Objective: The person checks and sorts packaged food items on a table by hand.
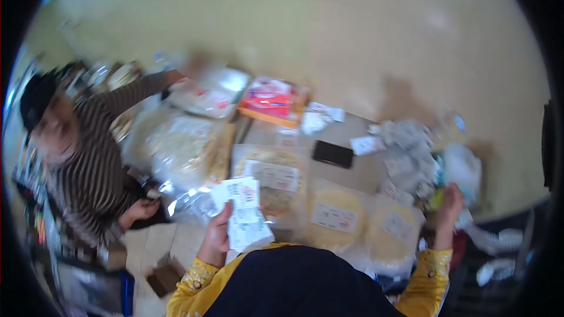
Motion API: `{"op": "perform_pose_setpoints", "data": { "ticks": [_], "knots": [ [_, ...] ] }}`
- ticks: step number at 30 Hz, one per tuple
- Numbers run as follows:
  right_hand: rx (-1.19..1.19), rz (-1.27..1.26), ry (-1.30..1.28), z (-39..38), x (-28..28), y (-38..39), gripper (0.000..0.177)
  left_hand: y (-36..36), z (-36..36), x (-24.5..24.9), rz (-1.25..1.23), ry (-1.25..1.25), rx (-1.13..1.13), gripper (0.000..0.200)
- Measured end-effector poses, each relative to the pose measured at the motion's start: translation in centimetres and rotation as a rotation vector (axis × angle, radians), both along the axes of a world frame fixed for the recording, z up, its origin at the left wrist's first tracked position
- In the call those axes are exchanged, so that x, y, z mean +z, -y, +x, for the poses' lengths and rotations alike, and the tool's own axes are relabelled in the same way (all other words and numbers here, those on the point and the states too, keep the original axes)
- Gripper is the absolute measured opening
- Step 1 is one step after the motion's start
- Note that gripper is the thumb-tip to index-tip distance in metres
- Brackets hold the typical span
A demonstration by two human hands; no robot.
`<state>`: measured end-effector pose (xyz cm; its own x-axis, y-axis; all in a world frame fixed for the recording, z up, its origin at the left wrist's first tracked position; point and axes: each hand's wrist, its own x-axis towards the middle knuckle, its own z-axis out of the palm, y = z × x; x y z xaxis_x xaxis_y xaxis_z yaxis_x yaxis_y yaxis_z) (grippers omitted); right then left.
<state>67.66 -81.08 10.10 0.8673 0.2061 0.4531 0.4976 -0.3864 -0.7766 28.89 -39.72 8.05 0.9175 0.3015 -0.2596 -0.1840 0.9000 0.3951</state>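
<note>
My left hand (218, 232) is closed around a stack of white printed labels (247, 217), held near my body. Just beyond it lies a clear bag of round flat food (273, 199) with a printed label on top. To the right are two more bags of pale yellow rounds, the middle bag (335, 214) and the right bag (390, 232), each bearing a label. My right hand (451, 202) is raised by the table's right end, beside a pile of crumpled paper (411, 147). Its fingers look curled together; whatever they may hold is too blurred to make out.
A black phone (332, 154) lies mid-table. Behind it stand an orange and red box (271, 101) and crumpled white paper (320, 118). Large clear bags (182, 147) fill the left side. A co-worker in a striped top (97, 158) reaches across there. A white bag (463, 170) sits far right.
</note>
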Motion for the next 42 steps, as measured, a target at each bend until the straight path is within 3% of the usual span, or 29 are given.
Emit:
{"op": "perform_pose_setpoints", "data": {
  "ticks": [2, 3, 6, 8, 26, 33, 36, 38, 40, 42],
  "knots": [
    [-0.181, -0.686, 0.518, 7.9, -5.2, 3.8, 0.029, 0.3, -0.7, -0.4, -0.033, 0.006, 0.01, 0.06],
    [-0.432, -1.124, 0.902, 12.7, -9.1, 6.3, 0.036, 0.3, -1.0, -0.4, -0.027, -0.021, 0.038, 0.061],
    [-0.328, -0.912, 0.484, 20.4, -12.5, 2.6, 0.036, 1.0, -1.0, 0.3, -0.076, 0.033, 0.132, 0.06],
    [-0.324, -0.913, 0.367, 23.1, -13.8, -0.5, 0.036, 1.5, -0.9, 0.2, -0.164, 0.081, 0.202, 0.062],
    [-0.294, -0.922, 0.233, 22.6, -13.0, -9.1, 0.035, 1.1, -9.2, -0.8, -0.24, -0.051, 0.398, 0.051],
    [-0.141, -0.728, 0.274, 14.4, -7.6, -14.0, 0.035, -3.6, -19.1, -1.8, -0.145, -0.227, 0.512, 0.044],
    [0.08, -0.59, 0.228, 10.3, -5.4, -17.8, 0.035, -6.7, -25.9, -2.0, -0.051, -0.267, 0.571, 0.042],
    [0.32, -0.474, 0.039, 6.0, -2.6, -20.5, 0.032, -9.5, -30.7, -2.8, 0.086, -0.286, 0.685, 0.043],
    [0.264, -0.501, 0.105, -0.8, 1.2, -24.5, 0.024, -10.1, -34.6, -4.2, 0.113, -0.268, 0.749, 0.045],
    [0.365, -0.44, 0.059, -7.0, 4.6, -28.8, 0.021, -11.3, -37.9, -4.6, 0.082, -0.221, 0.788, 0.048]
  ]
}}
